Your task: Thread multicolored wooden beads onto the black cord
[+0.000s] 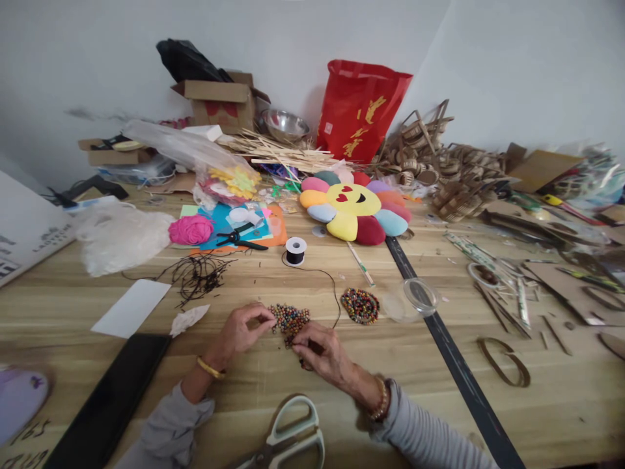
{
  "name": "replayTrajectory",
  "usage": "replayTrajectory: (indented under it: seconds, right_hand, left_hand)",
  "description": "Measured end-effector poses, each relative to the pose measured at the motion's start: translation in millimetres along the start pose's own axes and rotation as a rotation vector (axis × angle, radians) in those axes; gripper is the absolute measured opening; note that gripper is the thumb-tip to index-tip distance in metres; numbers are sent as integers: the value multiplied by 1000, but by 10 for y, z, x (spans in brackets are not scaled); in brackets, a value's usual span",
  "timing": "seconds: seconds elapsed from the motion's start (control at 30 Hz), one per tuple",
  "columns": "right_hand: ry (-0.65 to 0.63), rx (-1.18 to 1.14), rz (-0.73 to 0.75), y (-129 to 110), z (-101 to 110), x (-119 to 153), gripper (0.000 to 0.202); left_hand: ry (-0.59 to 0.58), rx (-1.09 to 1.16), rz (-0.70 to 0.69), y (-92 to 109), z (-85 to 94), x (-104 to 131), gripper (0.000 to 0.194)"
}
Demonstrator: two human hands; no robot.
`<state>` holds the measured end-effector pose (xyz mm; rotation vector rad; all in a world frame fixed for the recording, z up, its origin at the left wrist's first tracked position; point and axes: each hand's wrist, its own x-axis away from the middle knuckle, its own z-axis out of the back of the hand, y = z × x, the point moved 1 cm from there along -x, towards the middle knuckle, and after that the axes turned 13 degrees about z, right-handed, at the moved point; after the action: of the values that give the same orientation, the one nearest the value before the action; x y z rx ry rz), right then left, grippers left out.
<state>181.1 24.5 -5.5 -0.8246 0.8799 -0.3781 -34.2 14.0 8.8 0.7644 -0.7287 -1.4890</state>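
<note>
A small heap of multicoloured beads (290,318) lies on the wooden table between my hands. My left hand (244,329) is at the heap's left edge, thumb and forefinger pinched together at the beads; what they hold is too small to make out. On the heap's lower right, my right hand (325,352) has its fingers closed together at some beads, its grip partly hidden. Black cord runs from a white spool (295,251) behind the heap and ends near my right hand. To the right sits a coiled bundle of strung beads (360,306).
White-handled scissors (293,436) lie at the front edge. Round clear containers (420,296) stand right of the strung beads. Tangled black cords (200,273), pliers (239,240) and a black case (112,397) are left. A flower cushion (359,205) lies behind.
</note>
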Motion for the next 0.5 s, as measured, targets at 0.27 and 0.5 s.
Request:
replayTrajectory:
  seconds: [0.27,0.5]
  right_hand:
    - [-80,102,63,51,-15,40,17]
    - [-75,120,69,23,-18,23,19]
  left_hand:
    - [-101,-301,-177,-3,-31,44,13]
    - [-115,-332,-192,-34,-85,65,17]
